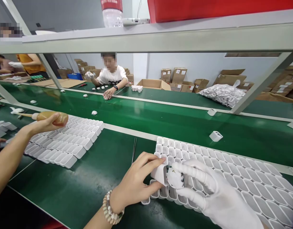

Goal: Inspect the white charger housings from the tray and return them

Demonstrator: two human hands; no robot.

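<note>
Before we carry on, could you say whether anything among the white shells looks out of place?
Mostly tidy. One shell under the left hand sticks out at the near-left corner of the block, breaking its rows.

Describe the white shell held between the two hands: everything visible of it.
The white shell is a small, smooth box of glossy plastic with rounded corners, like those standing in rows under it. It is held just above them, tilted, its opening apparently facing right. The bare left hand pinches it with thumb and fingers; the gloved right hand presses a white insert against its opening. How deep is hidden.
</note>
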